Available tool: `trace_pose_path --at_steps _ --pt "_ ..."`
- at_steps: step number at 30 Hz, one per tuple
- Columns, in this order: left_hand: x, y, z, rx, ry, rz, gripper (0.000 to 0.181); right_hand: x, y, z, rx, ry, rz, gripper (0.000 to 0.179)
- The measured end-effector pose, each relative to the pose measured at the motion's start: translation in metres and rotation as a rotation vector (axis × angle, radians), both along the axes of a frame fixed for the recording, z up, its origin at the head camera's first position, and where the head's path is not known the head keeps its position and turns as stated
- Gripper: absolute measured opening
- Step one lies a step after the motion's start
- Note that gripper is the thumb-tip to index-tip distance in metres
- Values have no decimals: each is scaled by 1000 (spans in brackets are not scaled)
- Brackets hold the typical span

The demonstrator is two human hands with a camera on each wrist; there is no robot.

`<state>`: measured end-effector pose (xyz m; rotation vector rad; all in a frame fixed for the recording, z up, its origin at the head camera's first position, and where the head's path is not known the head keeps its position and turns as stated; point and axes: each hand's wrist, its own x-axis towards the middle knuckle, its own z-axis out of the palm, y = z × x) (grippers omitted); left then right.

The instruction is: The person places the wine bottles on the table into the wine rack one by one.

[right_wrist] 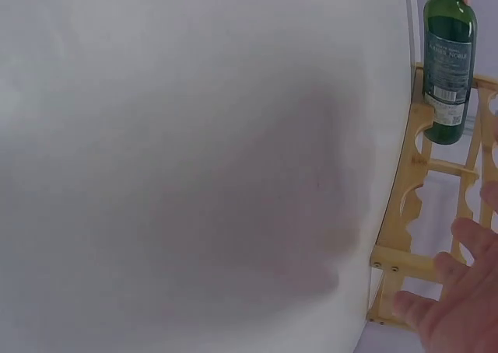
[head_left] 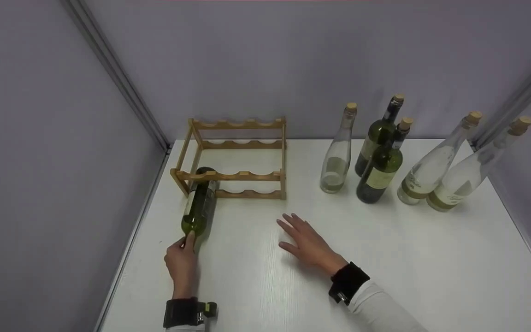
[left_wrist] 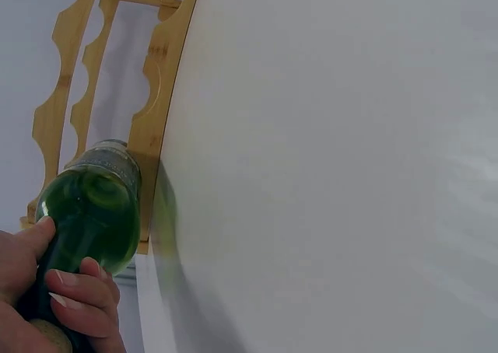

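My left hand (head_left: 182, 263) grips a green wine bottle (head_left: 197, 207) by its neck, thumb along the shoulder. In the left wrist view the fingers curl round the neck of the bottle (left_wrist: 93, 205), and a cork shows by the palm. The bottle's base end lies in the left part of the lower front rail of a wooden wine rack (head_left: 238, 194), beneath the upper rail. Its label (right_wrist: 447, 73) faces the right wrist camera. Over the white table, my right hand (head_left: 309, 244) is held with fingers spread and nothing in it.
At the back right stand several corked bottles: a clear bottle (head_left: 334, 161), two dark green bottles (head_left: 378, 173), and two more clear bottles (head_left: 424, 177) farther right. Grey walls enclose the white table (head_left: 256, 276) at the back and sides. The rack stands near the back left corner.
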<state>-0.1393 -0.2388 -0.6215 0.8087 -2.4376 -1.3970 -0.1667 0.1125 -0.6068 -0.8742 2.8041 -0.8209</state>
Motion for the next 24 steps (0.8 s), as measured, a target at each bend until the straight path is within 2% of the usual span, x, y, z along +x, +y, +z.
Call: trace_pose_path --at_steps 9,17,20,24 --pt "-19 6 -1 59 -40 -32 62 2 -6 -3 -16 -17 25 63" --pt "-31 0 3 195 -142 -127 58 3 -6 -5 -22 -21 34 63" --pt "-32 -4 0 192 -147 -174 55 4 -6 -4 -26 -39 28 65" --pt "-28 -9 -5 198 -136 -221 47 5 -6 -4 -29 -62 23 66"
